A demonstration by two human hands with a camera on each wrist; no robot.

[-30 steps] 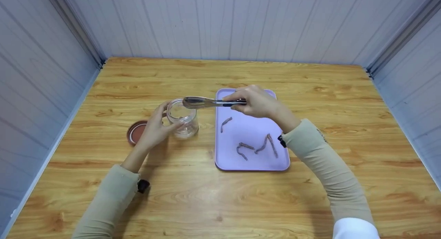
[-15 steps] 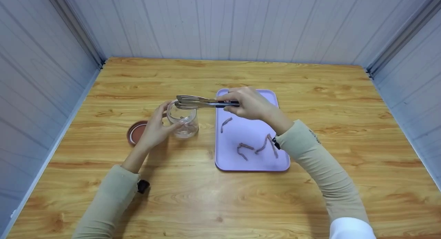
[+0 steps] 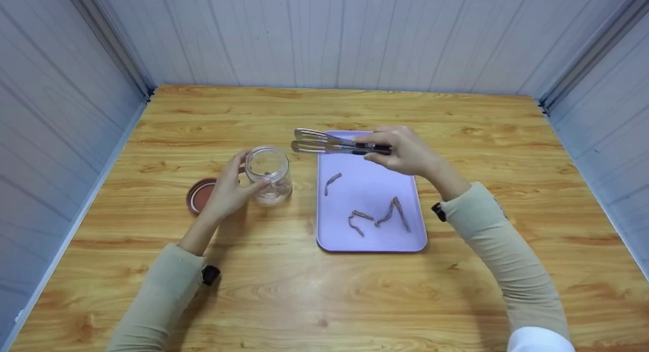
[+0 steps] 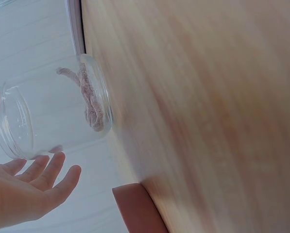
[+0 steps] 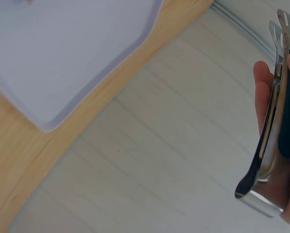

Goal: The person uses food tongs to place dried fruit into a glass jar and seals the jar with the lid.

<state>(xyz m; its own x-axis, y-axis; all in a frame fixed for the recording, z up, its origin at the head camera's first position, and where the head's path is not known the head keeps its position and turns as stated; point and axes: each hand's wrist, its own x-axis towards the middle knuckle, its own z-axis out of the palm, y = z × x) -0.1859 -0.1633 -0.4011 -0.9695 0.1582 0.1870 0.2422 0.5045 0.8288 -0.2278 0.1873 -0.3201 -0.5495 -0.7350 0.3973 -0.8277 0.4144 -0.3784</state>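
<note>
Left of centre, my left hand [image 3: 230,190] grips the jar [image 3: 279,188]; above centre, my right hand [image 3: 404,150] grips parted tongs [image 3: 346,149]. A gentle squeeze should suit the strips [image 3: 363,215].

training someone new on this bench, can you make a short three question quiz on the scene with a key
1. Which hand holds the metal tongs?
2. True or false: the lid is on the glass jar.
3. Brown strips lie on the purple tray. Where else are some seen?
a) inside the lid
b) inside the glass jar
c) between the tips of the metal tongs

Key:
1. The right hand.
2. False; the lid lies on the table.
3. b
</note>
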